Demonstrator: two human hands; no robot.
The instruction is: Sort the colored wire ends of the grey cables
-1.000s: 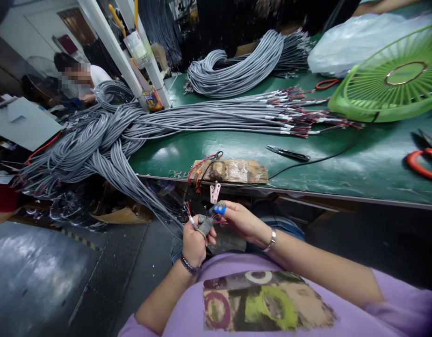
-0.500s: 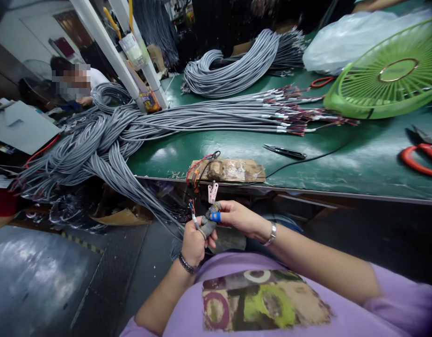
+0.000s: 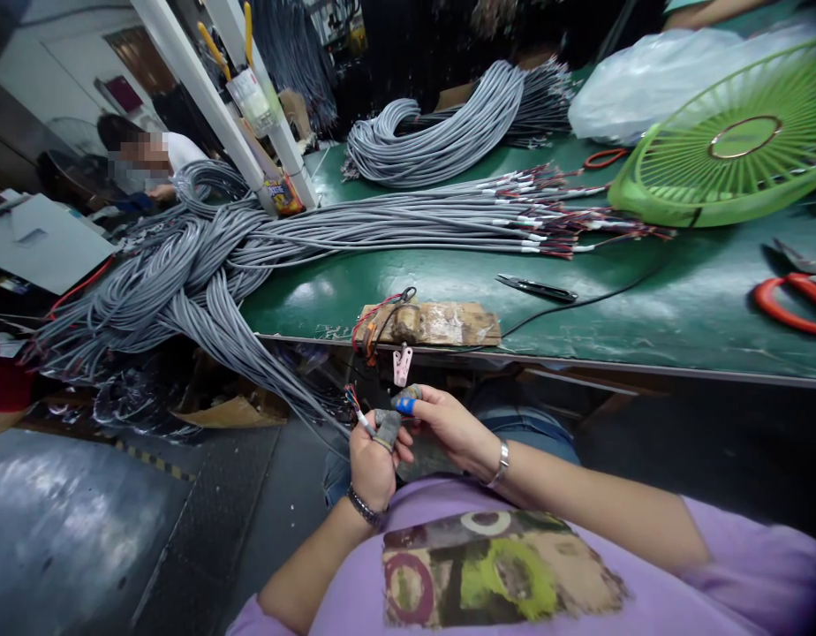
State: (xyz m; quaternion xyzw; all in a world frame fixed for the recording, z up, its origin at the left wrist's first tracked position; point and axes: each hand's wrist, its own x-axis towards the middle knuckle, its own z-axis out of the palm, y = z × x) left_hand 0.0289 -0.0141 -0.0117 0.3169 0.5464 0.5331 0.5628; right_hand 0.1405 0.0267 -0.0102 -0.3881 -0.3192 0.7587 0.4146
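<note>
My left hand (image 3: 374, 455), with grey finger covers, is closed around a grey cable (image 3: 363, 419). The cable's stripped end, with thin coloured wires, sticks up past the thumb. Just to the right is my right hand (image 3: 448, 426), its thumb wrapped in blue tape and its fingertips pinched together near the left fingers. What lies in that pinch is too small to make out. A pale pink clip (image 3: 402, 365) hangs above both hands at the bench edge, below a wooden block (image 3: 454, 323) with red and black leads.
Bundled grey cables (image 3: 381, 225) stretch across the green bench (image 3: 302, 305) and droop off its left side. Black snips (image 3: 537, 288), red-handled scissors (image 3: 796, 296) and a green fan (image 3: 732, 141) lie to the right. Another person (image 3: 183, 152) works at far left.
My hands have drawn slightly apart. The left hand and the cable end have tilted a little leftward, while the right hand stays near the clip.
</note>
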